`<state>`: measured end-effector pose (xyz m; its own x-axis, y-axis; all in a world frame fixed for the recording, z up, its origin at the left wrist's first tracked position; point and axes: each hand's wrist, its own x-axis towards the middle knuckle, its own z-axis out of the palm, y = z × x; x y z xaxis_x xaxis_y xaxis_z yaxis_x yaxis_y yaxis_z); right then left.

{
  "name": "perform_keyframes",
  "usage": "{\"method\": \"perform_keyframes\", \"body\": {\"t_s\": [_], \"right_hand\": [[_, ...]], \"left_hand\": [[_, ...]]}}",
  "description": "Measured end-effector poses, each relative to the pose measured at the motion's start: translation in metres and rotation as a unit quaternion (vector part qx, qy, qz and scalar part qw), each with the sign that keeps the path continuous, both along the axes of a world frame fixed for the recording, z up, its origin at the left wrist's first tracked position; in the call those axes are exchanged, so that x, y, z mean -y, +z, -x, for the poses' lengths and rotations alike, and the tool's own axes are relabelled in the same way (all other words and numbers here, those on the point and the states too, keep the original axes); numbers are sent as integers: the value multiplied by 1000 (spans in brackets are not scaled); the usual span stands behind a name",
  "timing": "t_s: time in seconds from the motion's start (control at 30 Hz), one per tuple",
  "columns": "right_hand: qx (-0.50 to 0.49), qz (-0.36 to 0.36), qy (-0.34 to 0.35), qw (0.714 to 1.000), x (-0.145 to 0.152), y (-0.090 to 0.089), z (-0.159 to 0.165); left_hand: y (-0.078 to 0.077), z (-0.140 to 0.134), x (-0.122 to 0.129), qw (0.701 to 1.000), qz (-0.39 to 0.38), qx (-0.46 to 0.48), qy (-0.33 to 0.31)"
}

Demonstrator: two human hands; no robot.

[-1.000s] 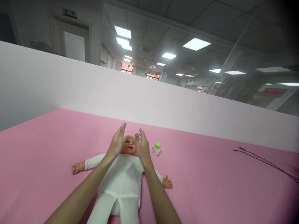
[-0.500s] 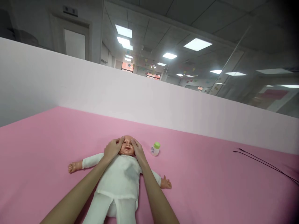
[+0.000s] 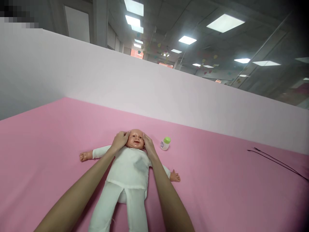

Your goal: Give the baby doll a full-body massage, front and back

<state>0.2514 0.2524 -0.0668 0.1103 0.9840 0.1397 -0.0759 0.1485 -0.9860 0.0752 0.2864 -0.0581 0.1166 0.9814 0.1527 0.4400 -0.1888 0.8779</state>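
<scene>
A baby doll (image 3: pixel 129 169) in a white top and trousers lies face up, its arms spread out to both sides. My left hand (image 3: pixel 120 140) is cupped against the left side of the doll's head (image 3: pixel 136 139), fingers curled around it. On the other side, my right hand (image 3: pixel 149 145) presses against the temple, its fingers partly hidden behind the head. The doll's face shows between both hands. To the right of my right hand stands a small clear bottle (image 3: pixel 165 145) with a green cap and a printed label.
The doll lies on a pink padded surface (image 3: pixel 212 180). A pale wall panel (image 3: pixel 154 87) rises along the back. Thin dark cables (image 3: pixel 277 162) lie at the far right. Beyond the panel is a room with ceiling lights.
My thumbs have slid outward from the doll's forehead to its temples, showing more of the face. The camera has tilted down, so the scene sits higher in view.
</scene>
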Motion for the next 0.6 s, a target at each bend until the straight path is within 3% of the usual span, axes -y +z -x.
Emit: {"method": "perform_keyframes", "body": {"t_s": [0.27, 0.43, 0.6], "right_hand": [[33, -19, 39, 999, 14, 16, 4], [23, -16, 26, 999, 6, 7, 2], [-5, 32, -10, 999, -2, -1, -1]], "left_hand": [[6, -1, 8, 997, 34, 47, -45], [-1, 1, 1, 997, 20, 56, -41], [-6, 2, -5, 998, 22, 49, -18]]}}
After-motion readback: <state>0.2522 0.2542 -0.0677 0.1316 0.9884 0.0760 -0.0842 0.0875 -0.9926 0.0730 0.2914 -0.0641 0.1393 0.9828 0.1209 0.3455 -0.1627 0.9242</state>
